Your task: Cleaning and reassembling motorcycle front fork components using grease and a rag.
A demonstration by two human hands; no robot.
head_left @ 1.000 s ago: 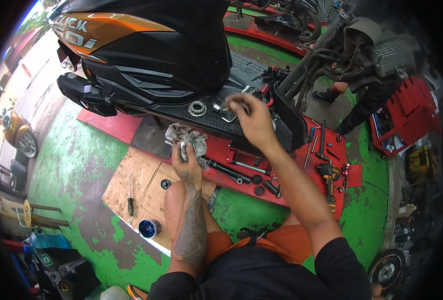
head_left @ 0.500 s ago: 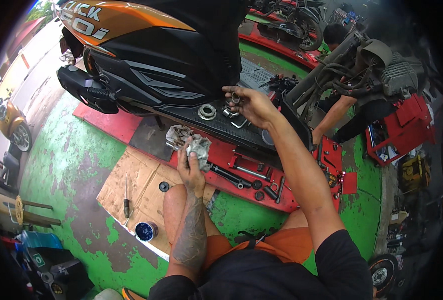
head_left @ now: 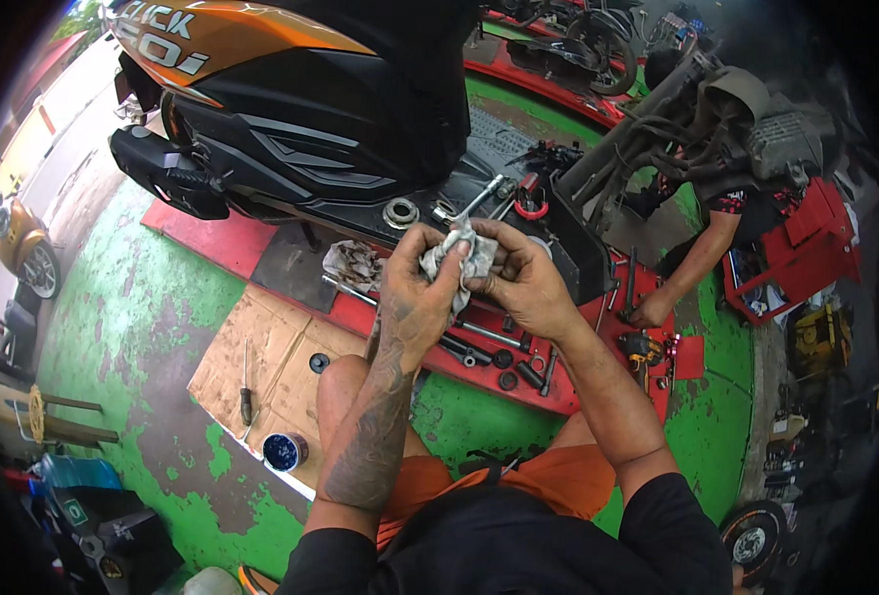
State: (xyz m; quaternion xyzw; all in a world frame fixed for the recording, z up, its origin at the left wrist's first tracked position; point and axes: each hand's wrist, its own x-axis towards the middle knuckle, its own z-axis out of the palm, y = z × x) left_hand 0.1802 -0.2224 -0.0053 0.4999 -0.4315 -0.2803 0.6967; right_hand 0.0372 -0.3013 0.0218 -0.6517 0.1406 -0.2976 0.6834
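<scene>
In front of me both hands meet at a crumpled, grease-stained white rag (head_left: 471, 256). My left hand (head_left: 419, 288) is closed on it, thumb pressed on top. The fingers of my right hand (head_left: 530, 283) pinch its other side. A small metal ring, earlier in the right hand, does not show now; folds or fingers may cover it. Just beyond my hands, on the scooter's black footboard, lie a round metal bearing-like part (head_left: 401, 212) and a chrome wrench-like tool (head_left: 484, 195). A second dirty rag (head_left: 353, 266) rests on the red platform, left of my hands.
Sockets and bars lie along the red platform (head_left: 429, 347), with an orange-black power tool (head_left: 641, 349) at its right. A co-worker's hand (head_left: 649, 312) reaches there. Cardboard (head_left: 271, 337) at left carries a screwdriver (head_left: 246, 405), a black cap (head_left: 319, 363) and a tub of blue grease (head_left: 284, 452).
My right hand has come down and toward the left to meet the rag. My left hand has risen to the right with it, leaving another rag behind. The co-worker's hand has shifted.
</scene>
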